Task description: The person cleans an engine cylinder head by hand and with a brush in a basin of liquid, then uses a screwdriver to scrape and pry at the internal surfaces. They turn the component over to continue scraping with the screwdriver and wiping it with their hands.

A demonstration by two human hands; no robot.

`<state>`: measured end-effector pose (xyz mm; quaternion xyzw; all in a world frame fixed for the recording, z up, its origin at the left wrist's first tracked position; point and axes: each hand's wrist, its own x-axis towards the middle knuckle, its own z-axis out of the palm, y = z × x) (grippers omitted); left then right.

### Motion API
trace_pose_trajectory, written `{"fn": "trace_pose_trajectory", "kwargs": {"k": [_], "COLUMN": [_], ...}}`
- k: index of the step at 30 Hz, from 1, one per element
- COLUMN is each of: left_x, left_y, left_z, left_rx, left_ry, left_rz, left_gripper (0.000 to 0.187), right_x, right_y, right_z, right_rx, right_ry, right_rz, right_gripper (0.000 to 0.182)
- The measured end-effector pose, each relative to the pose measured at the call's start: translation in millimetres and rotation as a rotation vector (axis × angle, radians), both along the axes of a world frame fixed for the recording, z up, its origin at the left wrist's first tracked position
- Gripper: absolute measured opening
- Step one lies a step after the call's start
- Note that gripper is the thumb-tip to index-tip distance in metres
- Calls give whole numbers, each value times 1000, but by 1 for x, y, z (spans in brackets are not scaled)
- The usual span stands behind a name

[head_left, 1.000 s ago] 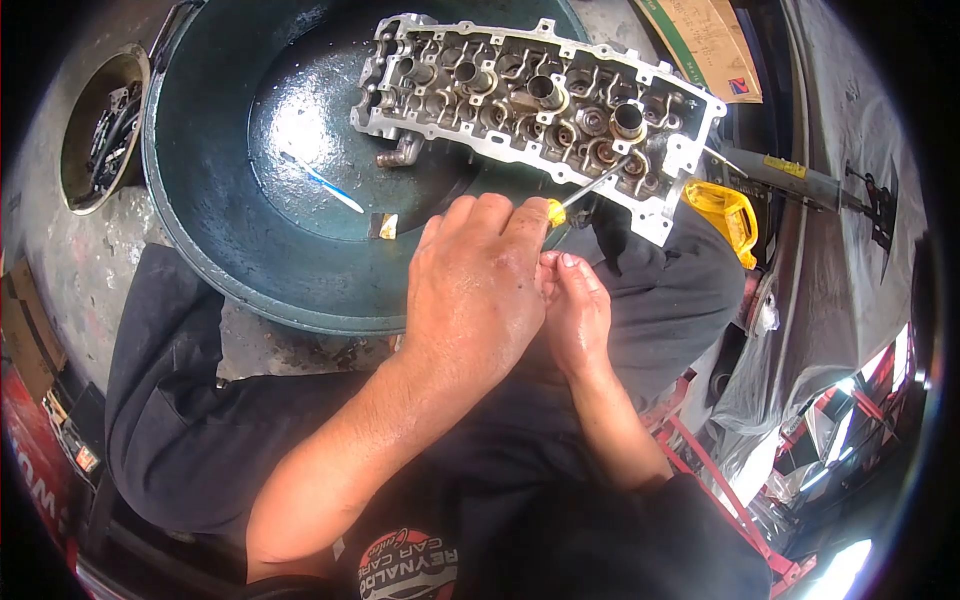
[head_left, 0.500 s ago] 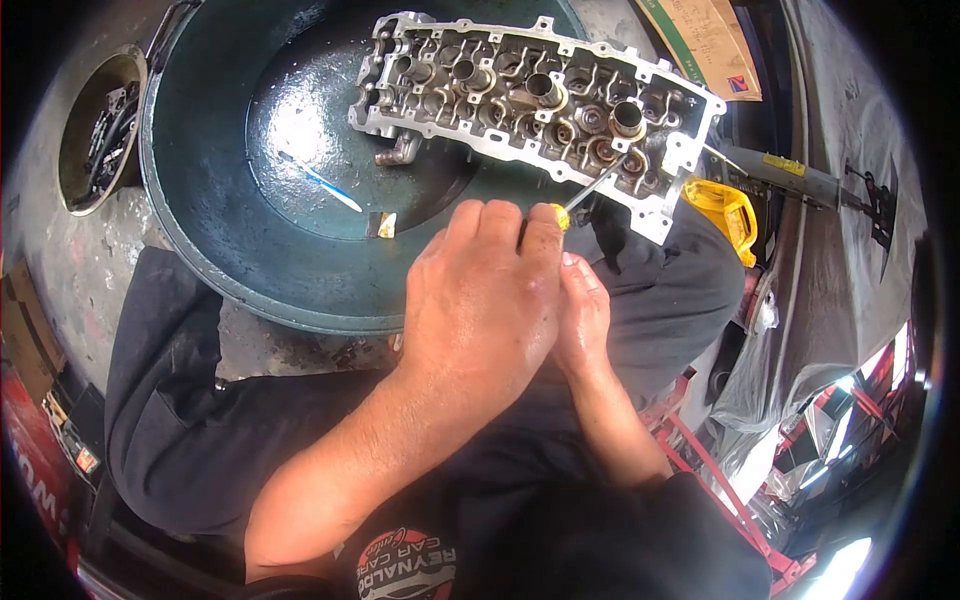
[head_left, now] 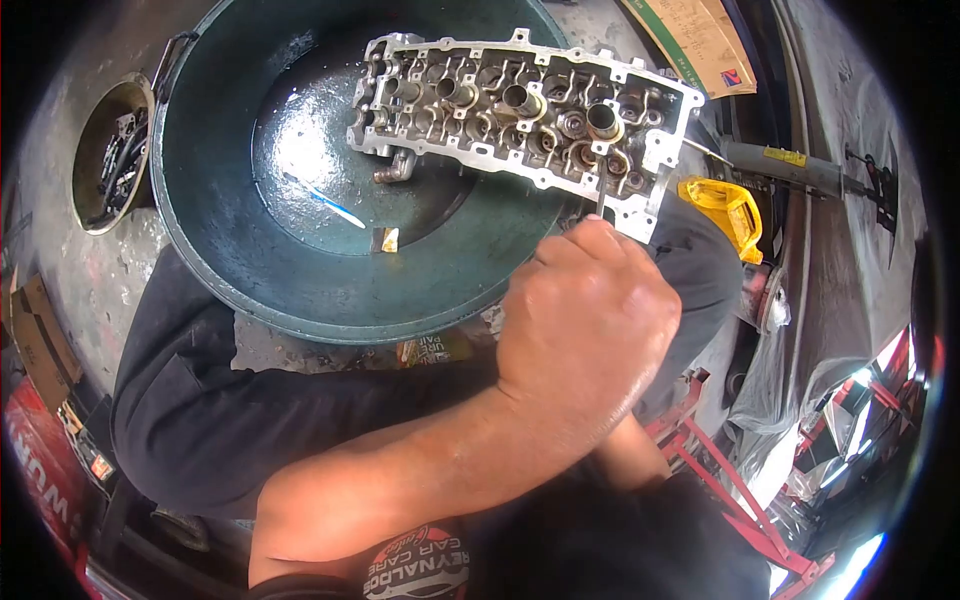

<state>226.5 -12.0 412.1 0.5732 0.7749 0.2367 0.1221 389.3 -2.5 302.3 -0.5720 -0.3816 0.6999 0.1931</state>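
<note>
Left hand: my left hand (head_left: 590,320) is closed in a fist, back of the hand up, right of centre, around the end of a thin metal shaft (head_left: 602,190); its grip end is hidden in my fingers.
Right hand: tucked out of sight behind the left one, so I cannot tell if it is open or closed; only my right forearm (head_left: 630,455) shows, lower right of centre.
Shaft: runs up from my fist over the near edge of the cylinder head (head_left: 545,180), near its right end.
Cylinder head: upper centre, slanting down to the right, valve side up (four round tubes (head_left: 603,122) stick up along it, grimy inside), its left part over the tub.
Tub: the big dark green tub (head_left: 210,200) fills the upper left and centre, with a blue-and-white stick (head_left: 340,212) and a small card scrap (head_left: 385,240) inside.
Left edge: a metal bowl (head_left: 98,112) of dark parts (head_left: 122,165).
Upper right: a cardboard piece (head_left: 700,45), and below it a yellow plastic container (head_left: 735,215) near my knee.
Lower right: a red metal frame (head_left: 735,490).
</note>
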Motion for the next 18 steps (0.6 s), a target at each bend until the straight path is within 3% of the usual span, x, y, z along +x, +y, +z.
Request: {"fn": "trace_pose_trajectory", "kwargs": {"k": [6,12,18], "left_x": [14,21,26], "left_y": [-8,-22,-23], "left_z": [-17,-34,-43], "left_rx": [34,58,139], "left_ry": [76,89,85], "left_rz": [130,46,84], "left_gripper": [15,40,40], "right_x": [3,2,-4], "right_y": [-11,-11,-6], "right_z": [1,-4,-7], "right_rx": [39,101,179], "right_ry": [-12,-47,-92], "right_rz": [15,23,29], "right_gripper": [30,30,31]}}
